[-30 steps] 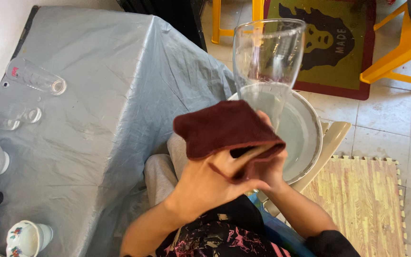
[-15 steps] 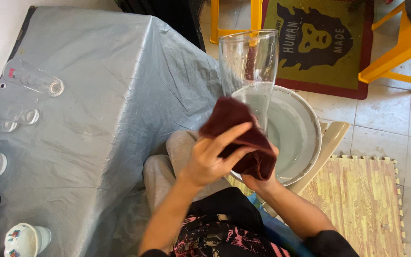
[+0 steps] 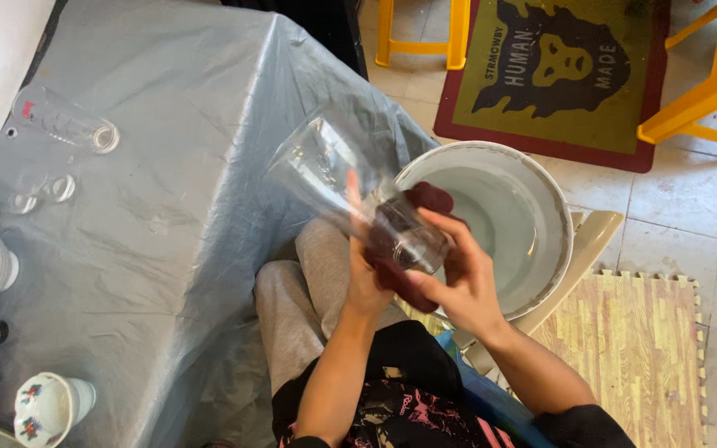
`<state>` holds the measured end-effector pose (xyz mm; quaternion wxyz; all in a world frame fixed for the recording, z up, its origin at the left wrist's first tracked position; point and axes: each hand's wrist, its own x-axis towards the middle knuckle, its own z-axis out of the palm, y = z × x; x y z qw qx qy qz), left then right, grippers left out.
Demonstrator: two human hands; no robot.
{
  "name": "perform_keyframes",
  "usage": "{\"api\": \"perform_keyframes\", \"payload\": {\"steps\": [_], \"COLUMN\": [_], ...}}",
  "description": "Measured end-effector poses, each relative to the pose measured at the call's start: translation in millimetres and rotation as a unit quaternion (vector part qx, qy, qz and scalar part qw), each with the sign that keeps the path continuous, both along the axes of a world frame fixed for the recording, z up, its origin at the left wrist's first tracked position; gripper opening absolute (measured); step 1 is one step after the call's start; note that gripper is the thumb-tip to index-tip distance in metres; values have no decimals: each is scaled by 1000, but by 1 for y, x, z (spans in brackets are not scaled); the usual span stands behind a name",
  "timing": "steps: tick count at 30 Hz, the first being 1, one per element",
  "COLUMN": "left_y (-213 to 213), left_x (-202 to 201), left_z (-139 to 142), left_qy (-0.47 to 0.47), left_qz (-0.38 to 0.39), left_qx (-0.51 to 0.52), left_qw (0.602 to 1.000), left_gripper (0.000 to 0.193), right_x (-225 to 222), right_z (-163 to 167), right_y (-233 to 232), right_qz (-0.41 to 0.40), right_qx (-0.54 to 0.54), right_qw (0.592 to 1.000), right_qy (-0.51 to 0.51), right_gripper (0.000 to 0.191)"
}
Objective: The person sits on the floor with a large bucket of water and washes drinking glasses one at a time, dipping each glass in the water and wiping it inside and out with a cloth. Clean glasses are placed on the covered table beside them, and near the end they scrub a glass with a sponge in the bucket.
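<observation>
A tall clear glass (image 3: 321, 162) is tilted over my lap, its mouth up and to the left, and it is blurred by motion. A dark red cloth (image 3: 398, 278) is wrapped around its lower end. My left hand (image 3: 364, 278) grips the glass from the near side, thumb lying up along its wall. My right hand (image 3: 465, 286) closes on the cloth at the glass's base, fingers spread over it. Both hands are just left of a round white basin (image 3: 559, 217) of water.
A table under a grey-blue plastic cover (image 3: 168, 207) fills the left. Two clear glasses (image 3: 66, 121) (image 3: 10, 189) lie on it at the far left; a flowered cup (image 3: 43, 406) stands lower left. Yellow stools (image 3: 421, 33), a dark printed rug (image 3: 553, 75) and a wood-pattern foam mat (image 3: 649, 357) lie on the tiled floor.
The glass, upright over the basin before, has swung down and left to a tilt. The cloth has slipped from its side to its base, and both hands have shifted with it.
</observation>
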<state>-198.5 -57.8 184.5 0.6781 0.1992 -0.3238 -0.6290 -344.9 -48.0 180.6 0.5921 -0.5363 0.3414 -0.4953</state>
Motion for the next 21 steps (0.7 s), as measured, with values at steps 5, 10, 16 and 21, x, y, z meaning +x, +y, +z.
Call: {"api": "perform_keyframes", "payload": {"steps": [5, 10, 16, 21], "left_y": [-5, -7, -19, -31], "left_x": [6, 16, 28, 40], "left_z": [4, 6, 13, 23], "left_qy": [47, 68, 108, 129], "left_qz": [-41, -70, -53, -19], "left_qx": [-11, -32, -39, -36], "left_qw": [998, 995, 992, 991], "left_gripper": [104, 101, 97, 94], "right_x": [13, 4, -19, -39], "right_z": [24, 17, -34, -76], "right_y": [11, 16, 12, 15], "right_qz": [-104, -64, 36, 93], "right_qx": [-229, -149, 64, 253], "right_qw": [935, 951, 997, 942], "right_qy": [250, 262, 15, -201], "right_gripper": [75, 78, 73, 70]}}
